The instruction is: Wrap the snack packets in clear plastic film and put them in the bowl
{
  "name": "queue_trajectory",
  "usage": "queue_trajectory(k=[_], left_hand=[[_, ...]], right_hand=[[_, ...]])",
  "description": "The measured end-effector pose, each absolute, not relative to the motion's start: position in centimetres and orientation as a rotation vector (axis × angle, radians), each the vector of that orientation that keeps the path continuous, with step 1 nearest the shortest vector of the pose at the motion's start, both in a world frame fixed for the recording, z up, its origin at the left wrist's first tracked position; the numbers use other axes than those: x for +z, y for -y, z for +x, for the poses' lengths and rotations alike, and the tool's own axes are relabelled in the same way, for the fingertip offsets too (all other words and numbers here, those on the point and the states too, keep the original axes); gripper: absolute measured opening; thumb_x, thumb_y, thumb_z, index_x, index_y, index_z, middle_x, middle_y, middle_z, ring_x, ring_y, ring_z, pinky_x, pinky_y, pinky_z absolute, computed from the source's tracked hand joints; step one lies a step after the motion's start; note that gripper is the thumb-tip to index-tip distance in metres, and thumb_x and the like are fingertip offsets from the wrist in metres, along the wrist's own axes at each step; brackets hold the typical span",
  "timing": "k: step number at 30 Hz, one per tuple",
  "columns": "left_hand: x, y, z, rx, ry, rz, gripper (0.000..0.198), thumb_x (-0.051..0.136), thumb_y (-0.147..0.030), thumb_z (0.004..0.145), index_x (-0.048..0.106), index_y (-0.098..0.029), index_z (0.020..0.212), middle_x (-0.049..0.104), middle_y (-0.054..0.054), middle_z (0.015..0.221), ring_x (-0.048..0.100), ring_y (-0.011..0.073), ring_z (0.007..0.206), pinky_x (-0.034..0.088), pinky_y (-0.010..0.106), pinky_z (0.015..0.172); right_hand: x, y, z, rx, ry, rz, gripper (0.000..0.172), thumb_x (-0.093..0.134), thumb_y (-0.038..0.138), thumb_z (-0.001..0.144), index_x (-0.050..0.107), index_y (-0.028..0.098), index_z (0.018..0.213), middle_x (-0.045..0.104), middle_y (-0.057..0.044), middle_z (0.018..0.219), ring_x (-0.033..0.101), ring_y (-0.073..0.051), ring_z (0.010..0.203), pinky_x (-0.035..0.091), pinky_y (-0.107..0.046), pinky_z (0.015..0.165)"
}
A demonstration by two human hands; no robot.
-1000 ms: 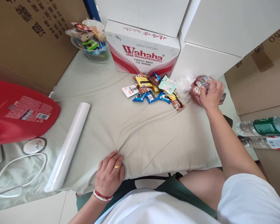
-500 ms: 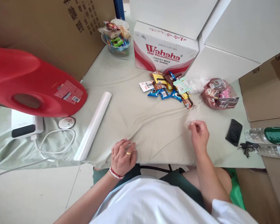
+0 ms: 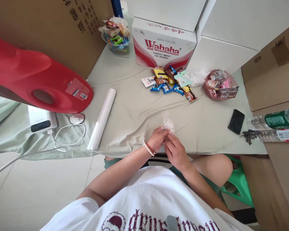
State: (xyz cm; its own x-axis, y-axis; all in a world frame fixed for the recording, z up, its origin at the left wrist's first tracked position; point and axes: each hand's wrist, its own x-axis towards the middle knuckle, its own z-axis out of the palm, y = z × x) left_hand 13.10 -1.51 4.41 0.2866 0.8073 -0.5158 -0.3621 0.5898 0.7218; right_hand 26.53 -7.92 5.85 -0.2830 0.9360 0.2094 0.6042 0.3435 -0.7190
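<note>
My left hand (image 3: 159, 140) and my right hand (image 3: 174, 150) meet at the near edge of the cloth-covered table (image 3: 135, 109). Both pinch a small crumpled clear plastic bag (image 3: 168, 124) that sticks up between them. A bead bracelet sits on my left wrist. Farther back lies a pile of small snack packets (image 3: 170, 84), and to its right a filled clear bag of snacks (image 3: 220, 85).
A roll of clear bags (image 3: 102, 118) lies left of my hands. A red jug (image 3: 38, 81), power bank (image 3: 42, 122) and white cable sit at the left. A Wahaha box (image 3: 163, 48), snack bowl (image 3: 115, 35), phone (image 3: 236, 121), keys and water bottles (image 3: 272, 126) surround the area.
My right hand left the filled snack bag at the back right and came to the table's near edge with a thin clear bag. My left hand lifted off the cloth and joined it.
</note>
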Motion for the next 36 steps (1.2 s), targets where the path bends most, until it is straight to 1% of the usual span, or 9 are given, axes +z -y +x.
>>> queue_trajectory(k=[4,7,9,12,20,24,28,33,36], left_hand=[[3.0,1.8,12.4,0.973,-1.143,0.510,0.041,0.079,-0.055,0.075,0.065,-0.019,0.087,0.067,0.002,0.081,0.063,0.0160,0.074,0.050,0.029,0.067],[2.7,2.3,12.0,1.044,-1.265,0.702,0.047,0.078,-0.064,0.076,0.061,-0.020,0.076,0.059,-0.001,0.072,0.055,0.0139,0.068,0.044,0.028,0.063],[2.7,2.5,11.9,1.074,-1.340,0.847,0.054,0.073,-0.070,0.079,0.055,-0.021,0.067,0.050,-0.003,0.064,0.047,0.0127,0.064,0.038,0.027,0.060],[2.6,2.6,11.7,1.094,-1.364,0.918,0.062,0.066,-0.077,0.084,0.047,-0.022,0.062,0.042,-0.004,0.059,0.040,0.0123,0.060,0.032,0.028,0.058],[1.9,2.2,10.5,1.107,-1.311,0.602,0.064,0.059,-0.085,0.083,0.058,-0.022,0.069,0.047,-0.002,0.060,0.035,0.0113,0.050,0.024,0.030,0.048],[2.0,2.2,10.2,1.107,-1.289,0.652,0.059,0.065,-0.080,0.082,0.060,-0.022,0.076,0.051,-0.003,0.063,0.040,0.0112,0.054,0.031,0.029,0.053],[1.9,2.4,9.7,1.007,-1.208,0.857,0.051,0.085,-0.063,0.069,0.068,-0.019,0.086,0.060,-0.002,0.072,0.050,0.0118,0.064,0.039,0.027,0.062],[1.4,2.5,9.1,1.027,-1.341,0.883,0.040,0.068,-0.060,0.085,0.066,-0.021,0.085,0.050,-0.005,0.061,0.046,0.0120,0.057,0.037,0.027,0.058],[1.5,2.7,9.1,1.046,-1.370,0.990,0.042,0.063,-0.062,0.090,0.068,-0.021,0.084,0.052,-0.004,0.063,0.049,0.0135,0.062,0.040,0.027,0.061]], right_hand=[[6.0,7.4,26.8,0.753,1.722,-1.439,0.019,0.057,0.034,0.102,0.075,0.030,0.107,0.073,-0.010,0.123,0.071,-0.026,0.113,0.063,-0.046,0.096],[5.1,6.1,26.9,0.788,1.593,-1.523,0.024,0.071,0.043,0.091,0.073,0.028,0.110,0.070,-0.010,0.118,0.068,-0.026,0.109,0.064,-0.040,0.080],[4.2,5.2,26.5,0.861,1.584,-1.545,0.028,0.075,0.043,0.085,0.073,0.026,0.108,0.071,-0.009,0.114,0.067,-0.026,0.102,0.062,-0.039,0.078],[3.2,4.3,25.9,1.025,1.410,-1.571,0.018,0.070,0.043,0.087,0.072,0.026,0.093,0.071,-0.004,0.092,0.064,-0.021,0.081,0.058,-0.036,0.076],[3.1,4.7,26.5,1.483,0.717,-1.375,0.040,0.089,0.052,0.067,0.069,0.023,0.085,0.059,0.004,0.069,0.052,-0.013,0.063,0.047,-0.026,0.058],[3.1,5.2,27.0,1.512,0.670,-1.317,0.040,0.092,0.049,0.066,0.069,0.023,0.087,0.060,0.005,0.070,0.053,-0.012,0.064,0.048,-0.025,0.060],[3.1,5.2,27.4,1.553,0.652,-1.297,0.041,0.094,0.049,0.066,0.070,0.023,0.086,0.061,0.005,0.069,0.054,-0.010,0.064,0.047,-0.024,0.062],[3.3,5.7,28.2,1.456,0.744,-1.441,0.049,0.087,0.063,0.071,0.070,0.022,0.093,0.069,-0.001,0.085,0.057,-0.013,0.069,0.051,-0.027,0.063],[3.6,6.2,28.0,1.202,1.036,-1.514,0.049,0.074,0.067,0.084,0.071,0.024,0.105,0.071,-0.007,0.106,0.064,-0.019,0.090,0.057,-0.032,0.074]])
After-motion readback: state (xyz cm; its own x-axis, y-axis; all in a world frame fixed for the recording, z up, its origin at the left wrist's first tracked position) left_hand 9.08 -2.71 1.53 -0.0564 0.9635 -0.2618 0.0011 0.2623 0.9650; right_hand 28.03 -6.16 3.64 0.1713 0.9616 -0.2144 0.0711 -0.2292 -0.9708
